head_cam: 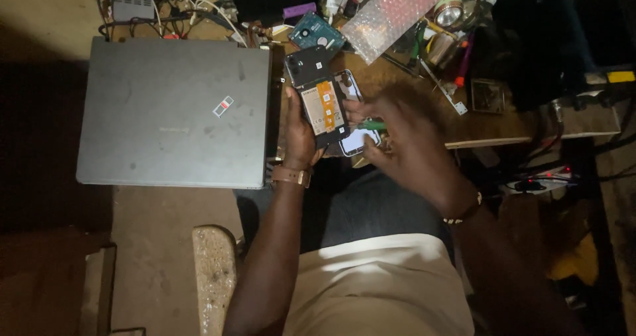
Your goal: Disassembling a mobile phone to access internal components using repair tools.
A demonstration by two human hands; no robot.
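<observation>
- Setting: dim, cluttered wooden workbench (477, 127), seen from above; the person's lap and pale shirt lie at the near edge.
- Opened phone (320, 101): back cover off, battery with an orange strip exposed; held upright-tilted at centre, over the near edge of the bench.
- Left hand (299, 137): wrapped around the phone's left side and lower end, gripping it; a tan watch strap on the wrist.
- Right hand (404, 144): just right of the phone, fingers pinched on a thin green tool (372, 124) whose tip points toward the phone's right edge; blurred.
- Second phone (354, 111): pale, lying beneath and right of the opened one, partly covered by it.
- Closed grey laptop (173, 114): left of both hands.
- Bubble wrap (391, 14): far, right of centre.
- Circuit board (316, 32): far, just beyond the phone.
</observation>
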